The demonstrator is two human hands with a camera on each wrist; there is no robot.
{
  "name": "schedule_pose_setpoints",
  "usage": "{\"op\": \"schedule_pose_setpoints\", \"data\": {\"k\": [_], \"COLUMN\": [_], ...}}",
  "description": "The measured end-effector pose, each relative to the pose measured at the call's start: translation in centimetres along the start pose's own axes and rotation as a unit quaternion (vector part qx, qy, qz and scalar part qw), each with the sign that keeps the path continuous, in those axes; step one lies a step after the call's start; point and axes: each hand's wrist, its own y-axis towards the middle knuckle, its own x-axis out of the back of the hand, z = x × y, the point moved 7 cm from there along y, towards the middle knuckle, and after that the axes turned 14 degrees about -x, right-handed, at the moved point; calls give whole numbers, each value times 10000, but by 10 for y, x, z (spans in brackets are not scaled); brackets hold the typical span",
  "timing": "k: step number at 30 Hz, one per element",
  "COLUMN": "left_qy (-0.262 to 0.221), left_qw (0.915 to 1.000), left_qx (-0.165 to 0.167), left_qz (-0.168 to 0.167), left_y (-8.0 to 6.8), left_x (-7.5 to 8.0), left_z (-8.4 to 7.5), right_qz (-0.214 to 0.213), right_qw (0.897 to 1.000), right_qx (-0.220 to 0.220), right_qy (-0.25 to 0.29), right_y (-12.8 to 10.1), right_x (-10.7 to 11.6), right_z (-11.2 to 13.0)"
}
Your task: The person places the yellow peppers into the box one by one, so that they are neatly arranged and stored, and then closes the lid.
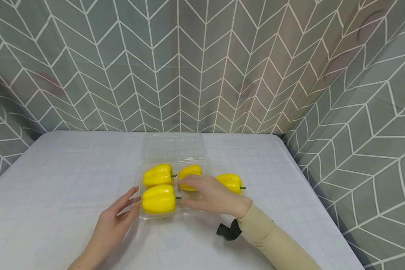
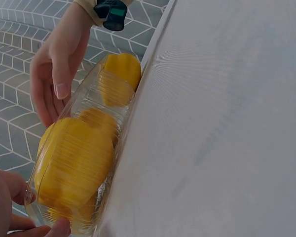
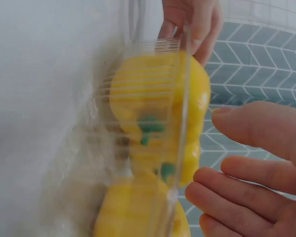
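Left hand: lowest and nearest in the head view, lying on the bench with fingers straight and slightly spread, fingertips against the left wall of the clear plastic tray. It grips nothing. In the left wrist view its fingertips show at the near end of the tray.

Right hand: beige sleeve, dark wrist-mounted device below the wrist. Fingers extended and relaxed over the right half of the tray, fingertips on or just above the rear right pepper; thumb low along the tray's front right part. Whether the fingers actually press the pepper cannot be told. No closed grip is visible; in the right wrist view the fingers are straight beside the tray wall.

Clear plastic tray: centre of the bench, its hinged lid open and lying flat behind it.

Yellow peppers, four, green stems pointing right:
- rear left pepper, inside the tray;
- front left pepper, inside the tray, just beside the left hand's fingertips;
- rear right pepper, inside the tray, partly covered by the right hand;
- loose pepper, on the bench just outside the tray's right side, behind the right hand.

Bench: white cloth covering. Grey chevron-patterned curtain behind and to the right.
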Motion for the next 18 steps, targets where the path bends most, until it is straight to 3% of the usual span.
{"op": "schedule_pose_setpoints", "data": {"k": [5,18], "left_qy": [29,11], "left_qw": [10000,9999], "left_qx": [-69,-79], "left_qz": [-37,-83], "left_y": [-1,-1], "left_x": [0,0], "left_z": [-2,-2], "right_qz": [-35,-491], "right_qw": [9993,9966], "right_qx": [-326,-602], "right_qy": [159,270], "right_y": [-14,-34], "right_x": [11,28], "right_z": [-12,-42]}}
